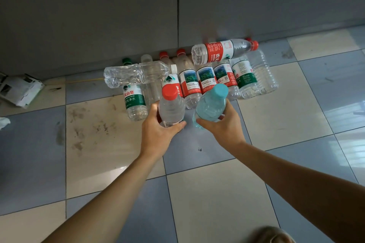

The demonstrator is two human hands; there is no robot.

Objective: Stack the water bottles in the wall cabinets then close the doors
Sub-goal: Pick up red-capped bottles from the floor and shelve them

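Observation:
My left hand (158, 134) grips a clear water bottle with a red cap (170, 104), held above the floor. In my right hand (223, 126) is a pale blue bottle with a turquoise cap (212, 104), tilted toward me. Beyond them a row of several bottles (199, 83) stands on the tiled floor against the grey cabinet doors (118, 16), which are shut. One red-labelled bottle (223, 51) lies across the top of the row on the right. A clear unlabelled bottle (136, 74) lies across the left ones.
A crumpled white paper package (19, 90) lies on the floor at far left by the cabinet base. A seam (178, 6) runs between two cabinet doors. The tiled floor (217, 193) has dirty smudges left of my arms.

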